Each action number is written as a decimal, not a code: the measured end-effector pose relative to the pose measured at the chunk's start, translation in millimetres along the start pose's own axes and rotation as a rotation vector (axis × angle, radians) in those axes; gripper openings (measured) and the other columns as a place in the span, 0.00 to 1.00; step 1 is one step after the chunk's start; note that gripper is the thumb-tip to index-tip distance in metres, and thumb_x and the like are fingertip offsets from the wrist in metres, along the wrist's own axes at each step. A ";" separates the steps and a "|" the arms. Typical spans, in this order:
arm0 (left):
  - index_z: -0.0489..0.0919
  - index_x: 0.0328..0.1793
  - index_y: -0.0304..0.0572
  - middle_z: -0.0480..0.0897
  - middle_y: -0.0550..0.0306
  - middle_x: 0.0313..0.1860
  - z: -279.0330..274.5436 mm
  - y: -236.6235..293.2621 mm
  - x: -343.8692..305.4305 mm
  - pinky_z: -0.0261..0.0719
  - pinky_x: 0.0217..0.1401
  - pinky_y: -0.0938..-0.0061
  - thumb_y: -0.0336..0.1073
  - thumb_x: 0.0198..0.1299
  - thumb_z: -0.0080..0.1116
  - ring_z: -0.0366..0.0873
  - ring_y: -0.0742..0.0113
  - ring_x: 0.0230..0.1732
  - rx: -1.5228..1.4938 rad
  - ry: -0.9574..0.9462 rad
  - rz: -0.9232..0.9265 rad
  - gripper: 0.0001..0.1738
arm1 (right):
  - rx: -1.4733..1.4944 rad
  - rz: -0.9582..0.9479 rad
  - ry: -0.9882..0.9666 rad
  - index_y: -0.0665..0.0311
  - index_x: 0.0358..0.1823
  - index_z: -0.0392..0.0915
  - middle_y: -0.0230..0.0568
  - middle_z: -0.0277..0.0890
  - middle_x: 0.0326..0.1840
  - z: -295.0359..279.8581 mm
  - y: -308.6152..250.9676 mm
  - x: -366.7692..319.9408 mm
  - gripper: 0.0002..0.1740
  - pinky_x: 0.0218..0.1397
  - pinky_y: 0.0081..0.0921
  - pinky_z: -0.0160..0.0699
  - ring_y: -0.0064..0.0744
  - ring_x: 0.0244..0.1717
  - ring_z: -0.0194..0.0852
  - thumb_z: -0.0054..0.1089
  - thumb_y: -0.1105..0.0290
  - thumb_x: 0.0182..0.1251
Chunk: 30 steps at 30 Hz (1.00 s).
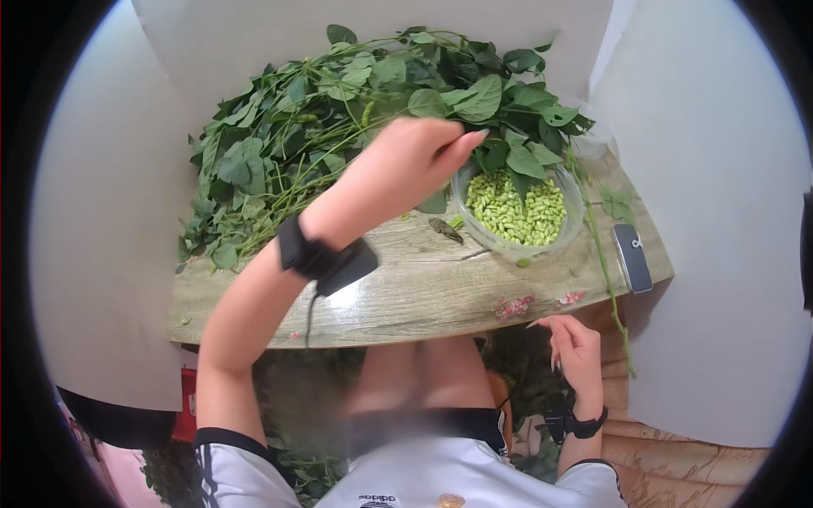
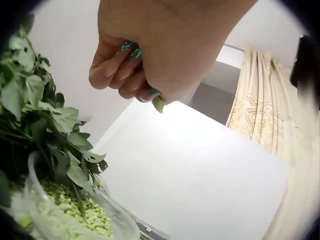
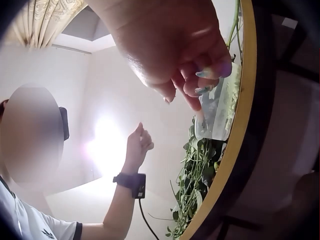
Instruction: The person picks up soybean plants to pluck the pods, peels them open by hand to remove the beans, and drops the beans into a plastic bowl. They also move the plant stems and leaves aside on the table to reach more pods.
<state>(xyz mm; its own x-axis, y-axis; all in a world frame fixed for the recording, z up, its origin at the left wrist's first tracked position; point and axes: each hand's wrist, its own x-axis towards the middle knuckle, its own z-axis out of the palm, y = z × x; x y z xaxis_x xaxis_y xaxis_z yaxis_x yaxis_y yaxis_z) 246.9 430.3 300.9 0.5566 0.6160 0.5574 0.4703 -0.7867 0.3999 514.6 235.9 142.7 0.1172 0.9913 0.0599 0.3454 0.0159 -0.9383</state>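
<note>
By the round clear-plastic bowl (image 1: 577, 220), our left hand (image 1: 406, 157) pinches a pointed green scrap (image 2: 158, 104), likely for control; right hand (image 1: 573, 345) loosely bent, seemingly empty.

Head cam looks forward and down over your table (image 1: 398, 296), farthest back; left-wrist cam looks past your left hand (image 2: 150, 55), close up, toward the curtain (image 2: 256, 97); right-wrist cam looks past your right hand (image 3: 175, 55), close up, at your left arm (image 3: 117, 212); head and left wrist share the tub (image 1: 576, 207).
</note>
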 end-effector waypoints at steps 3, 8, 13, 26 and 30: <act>0.75 0.30 0.31 0.72 0.51 0.18 35.5 0.9 35.3 0.68 0.26 0.67 0.46 0.73 0.55 0.63 0.65 0.20 -0.093 -0.102 -0.137 0.24 | 0.080 0.018 0.019 0.71 0.45 0.84 0.25 0.68 0.19 3.8 -3.7 -2.6 0.14 0.22 0.14 0.61 0.11 0.19 0.62 0.54 0.68 0.78; 0.82 0.42 0.33 0.86 0.50 0.29 64.5 -21.5 40.3 0.79 0.37 0.72 0.46 0.72 0.56 0.83 0.67 0.33 -0.205 -0.142 -0.216 0.19 | -0.048 -0.061 0.004 0.71 0.46 0.84 0.26 0.69 0.19 1.9 -11.0 1.9 0.13 0.22 0.15 0.62 0.11 0.19 0.64 0.53 0.68 0.78; 0.79 0.60 0.37 0.89 0.52 0.45 33.1 -52.6 5.6 0.83 0.49 0.74 0.38 0.71 0.57 0.87 0.66 0.48 -0.256 -0.060 -0.273 0.16 | -0.195 -0.440 0.068 0.64 0.48 0.86 0.33 0.80 0.31 4.6 -92.9 25.6 0.11 0.27 0.19 0.72 0.20 0.27 0.74 0.62 0.74 0.66; 0.84 0.49 0.37 0.87 0.48 0.46 -73.1 -215.9 -30.8 0.81 0.49 0.65 0.40 0.64 0.58 0.86 0.55 0.43 0.336 0.264 -0.375 0.15 | -0.798 -1.092 0.033 0.50 0.31 0.83 0.31 0.70 0.37 64.6 -270.9 18.3 0.21 0.26 0.24 0.73 0.34 0.33 0.70 0.80 0.72 0.28; 0.84 0.45 0.38 0.87 0.49 0.41 -31.1 -227.6 14.6 0.81 0.51 0.63 0.38 0.63 0.61 0.85 0.55 0.46 0.441 0.090 -0.299 0.12 | -0.945 -0.956 -0.061 0.50 0.29 0.82 0.31 0.67 0.40 72.0 -304.6 35.7 0.24 0.28 0.23 0.76 0.35 0.37 0.69 0.83 0.73 0.24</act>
<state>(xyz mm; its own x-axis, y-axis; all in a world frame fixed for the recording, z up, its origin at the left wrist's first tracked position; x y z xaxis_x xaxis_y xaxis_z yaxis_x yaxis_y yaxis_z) 126.7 617.2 240.7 0.3027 0.7898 0.5335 0.8528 -0.4744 0.2184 346.6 275.9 406.1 -0.5620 0.6466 0.5158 0.7756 0.6287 0.0570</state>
